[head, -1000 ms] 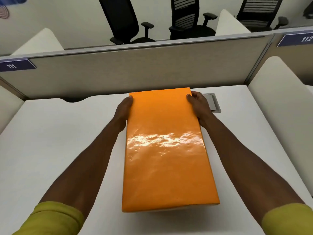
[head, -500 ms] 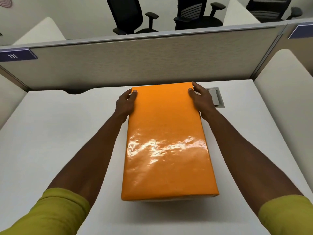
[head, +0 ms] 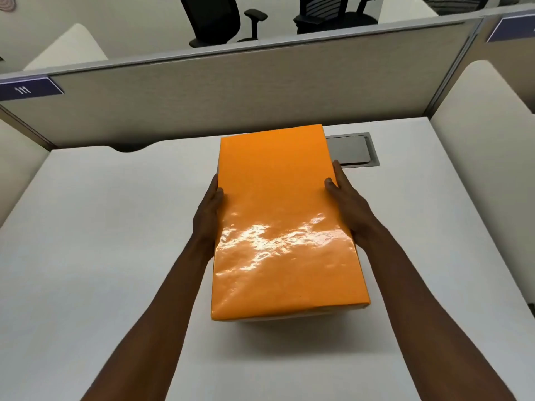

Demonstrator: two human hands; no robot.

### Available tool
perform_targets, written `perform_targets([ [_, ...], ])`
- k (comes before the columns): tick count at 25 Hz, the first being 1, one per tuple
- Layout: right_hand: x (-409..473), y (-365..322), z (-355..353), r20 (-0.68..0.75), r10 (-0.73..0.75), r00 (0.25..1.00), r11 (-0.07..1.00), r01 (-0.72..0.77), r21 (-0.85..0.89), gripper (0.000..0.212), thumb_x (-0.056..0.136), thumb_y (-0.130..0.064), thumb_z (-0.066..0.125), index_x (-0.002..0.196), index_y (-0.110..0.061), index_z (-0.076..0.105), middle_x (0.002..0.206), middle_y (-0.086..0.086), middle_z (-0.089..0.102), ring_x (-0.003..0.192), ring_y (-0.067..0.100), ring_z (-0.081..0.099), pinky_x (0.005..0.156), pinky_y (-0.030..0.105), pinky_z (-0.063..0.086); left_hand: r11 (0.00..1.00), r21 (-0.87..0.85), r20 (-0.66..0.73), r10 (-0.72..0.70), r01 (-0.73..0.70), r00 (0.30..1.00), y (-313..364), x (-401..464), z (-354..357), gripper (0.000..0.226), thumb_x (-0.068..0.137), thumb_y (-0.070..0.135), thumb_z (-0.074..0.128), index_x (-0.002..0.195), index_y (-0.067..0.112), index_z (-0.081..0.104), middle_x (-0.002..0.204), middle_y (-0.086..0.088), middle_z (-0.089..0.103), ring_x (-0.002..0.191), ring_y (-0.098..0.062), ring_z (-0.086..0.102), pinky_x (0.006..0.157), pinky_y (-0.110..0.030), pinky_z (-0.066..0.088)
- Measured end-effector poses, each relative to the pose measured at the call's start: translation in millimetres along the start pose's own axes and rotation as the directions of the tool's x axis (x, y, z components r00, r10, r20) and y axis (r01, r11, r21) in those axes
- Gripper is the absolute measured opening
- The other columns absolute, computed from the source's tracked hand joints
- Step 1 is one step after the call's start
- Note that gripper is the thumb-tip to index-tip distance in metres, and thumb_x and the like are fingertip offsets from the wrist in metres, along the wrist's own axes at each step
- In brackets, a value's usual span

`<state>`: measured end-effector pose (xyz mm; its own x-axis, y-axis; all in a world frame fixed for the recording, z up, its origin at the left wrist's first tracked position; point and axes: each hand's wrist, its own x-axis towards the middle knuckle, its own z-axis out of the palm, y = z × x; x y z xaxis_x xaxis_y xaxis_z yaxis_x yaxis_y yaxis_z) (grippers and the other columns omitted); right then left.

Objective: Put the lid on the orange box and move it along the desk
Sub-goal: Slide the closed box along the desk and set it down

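Note:
A glossy orange box with its lid on stands lengthwise in the middle of the white desk. The lid covers the whole top, and only a thin strip of the box body shows under its near edge. My left hand presses flat against the box's left side at mid-length. My right hand clasps the right side opposite it, thumb on the lid's edge. The fingers of both hands are partly hidden behind the box.
A grey cable hatch is set into the desk just right of the box's far end. A beige partition closes the desk's far side, and padded white panels flank both sides. Black office chairs stand beyond.
Both hands slid back along the box's sides from its far corners to its middle. The box appears lower and closer in view.

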<state>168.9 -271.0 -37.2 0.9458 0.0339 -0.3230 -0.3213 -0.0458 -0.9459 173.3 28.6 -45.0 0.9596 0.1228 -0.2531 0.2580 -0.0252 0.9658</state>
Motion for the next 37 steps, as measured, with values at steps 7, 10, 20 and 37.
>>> perform_targets([
  [7, -14.4, 3.0, 2.6, -0.105, -0.014, 0.994, 0.989, 0.03, 0.147, 0.057, 0.104, -0.049, 0.04, 0.157, -0.037, 0.025, 0.16, 0.001, 0.035, 0.138, 0.027, 0.045, 0.108, 0.05, 0.044, 0.999, 0.041, -0.061, -0.005, 0.007, 0.998, 0.6, -6.8, 0.8, 0.054, 0.106, 0.046, 0.04, 0.158, 0.031, 0.033, 0.161, 0.003, 0.041, 0.138, -0.021, 0.048, 0.114, -0.047, 0.043],
  [10, -58.9, 21.3, -3.3, -0.185, -0.051, 0.981, 0.978, 0.086, 0.188, 0.062, 0.097, -0.055, 0.046, 0.154, -0.035, 0.033, 0.16, -0.004, 0.037, 0.145, 0.022, 0.038, 0.118, 0.053, 0.032, 0.995, -0.098, -0.211, -0.037, 0.016, 0.977, -7.7, -41.4, -8.1, 0.048, 0.104, 0.038, 0.051, 0.15, 0.023, 0.049, 0.153, -0.003, 0.053, 0.142, -0.026, 0.05, 0.114, -0.048, 0.043],
  [20, -153.4, 69.5, 21.2, -0.079, -0.115, 0.99, 0.993, 0.115, -0.013, 0.072, 0.091, -0.045, 0.057, 0.153, -0.053, 0.02, 0.155, -0.019, 0.036, 0.126, 0.003, 0.05, 0.081, 0.012, 0.047, 0.882, 0.424, 0.069, 0.192, -0.203, 0.979, -51.4, -167.9, -18.4, 0.109, 0.064, 0.086, 0.064, 0.156, 0.053, 0.015, 0.16, 0.025, 0.032, 0.145, -0.004, 0.039, 0.114, -0.032, 0.041],
  [37, -166.1, 72.2, 55.8, 0.069, -0.42, 0.905, 0.577, 0.325, -0.749, 0.115, 0.059, -0.053, 0.082, 0.158, -0.031, 0.025, 0.169, 0.003, 0.006, 0.134, 0.042, 0.047, 0.095, 0.05, 0.053, 0.679, 0.525, 0.339, 0.387, -0.514, 0.857, -68.9, -156.1, -79.6, 0.116, 0.07, 0.079, 0.066, 0.159, 0.043, 0.0, 0.173, 0.004, -0.002, 0.143, -0.014, 0.038, 0.107, -0.029, 0.046],
])
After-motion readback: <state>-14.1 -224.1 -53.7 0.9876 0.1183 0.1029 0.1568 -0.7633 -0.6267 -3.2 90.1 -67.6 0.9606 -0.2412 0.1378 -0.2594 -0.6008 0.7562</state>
